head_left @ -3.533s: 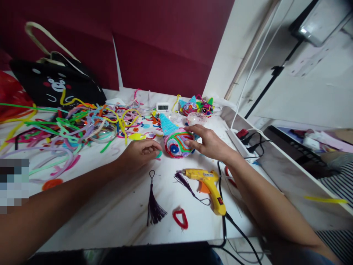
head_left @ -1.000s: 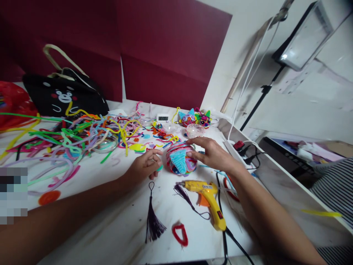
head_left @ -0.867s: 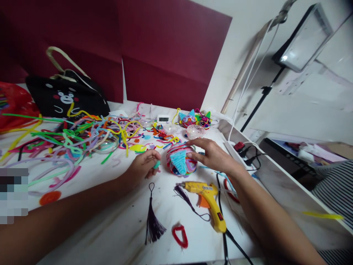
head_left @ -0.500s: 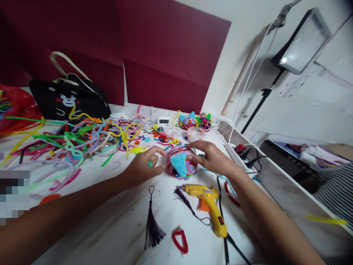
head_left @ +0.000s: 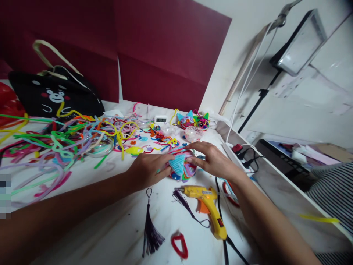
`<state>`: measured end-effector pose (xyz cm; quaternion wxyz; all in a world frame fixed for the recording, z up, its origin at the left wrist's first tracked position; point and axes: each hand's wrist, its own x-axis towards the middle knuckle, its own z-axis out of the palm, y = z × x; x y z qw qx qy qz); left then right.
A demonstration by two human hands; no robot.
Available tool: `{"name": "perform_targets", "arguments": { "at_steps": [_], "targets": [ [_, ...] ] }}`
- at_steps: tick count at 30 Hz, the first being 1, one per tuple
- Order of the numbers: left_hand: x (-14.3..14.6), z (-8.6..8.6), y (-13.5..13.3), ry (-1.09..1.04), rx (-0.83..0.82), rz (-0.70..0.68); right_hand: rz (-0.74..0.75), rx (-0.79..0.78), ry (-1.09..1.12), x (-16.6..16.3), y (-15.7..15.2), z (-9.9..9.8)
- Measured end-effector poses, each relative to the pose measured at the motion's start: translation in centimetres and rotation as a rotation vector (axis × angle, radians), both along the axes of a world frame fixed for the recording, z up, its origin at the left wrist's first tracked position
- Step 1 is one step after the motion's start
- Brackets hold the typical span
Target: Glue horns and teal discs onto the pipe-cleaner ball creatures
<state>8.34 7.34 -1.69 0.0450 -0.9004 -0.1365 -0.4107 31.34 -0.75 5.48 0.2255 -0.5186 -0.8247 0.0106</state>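
Observation:
A round ornament made of colourful pipe cleaners, with a light blue triangular ear on it, sits on the white table between my hands. My left hand grips its left side, fingers and thumb at the blue ear. On the opposite side, my right hand holds the ball between thumb and fingers. Nearer to me lie a yellow hot glue gun, a dark purple tassel, a second purple tassel partly beside the gun's nozzle, and a bent red pipe cleaner piece.
Tangled pipe cleaners cover the left of the table, before a black bag. Two finished-looking animal ornaments, a clear ball and a small digital clock stand at the back. A power strip lies along the right edge.
My left hand has moved right, from just beside the ball onto its blue ear. My right hand stays on the ball. The view has shifted slightly.

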Motion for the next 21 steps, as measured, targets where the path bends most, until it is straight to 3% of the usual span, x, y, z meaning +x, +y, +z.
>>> {"name": "perform_targets", "arguments": {
  "at_steps": [10,15,21],
  "targets": [
    [0.0,-0.4,0.5,-0.127,0.111,-0.078,-0.023,0.031,-0.045,1.0,-1.7,1.1],
    [0.3,0.5,0.4,-0.178,-0.038,0.018,-0.061,0.006,-0.044,2.0,-3.9,1.1],
    [0.7,1.0,0.1,-0.242,-0.257,0.1,-0.088,0.011,-0.011,1.9,-4.5,-0.3]
  ]
}}
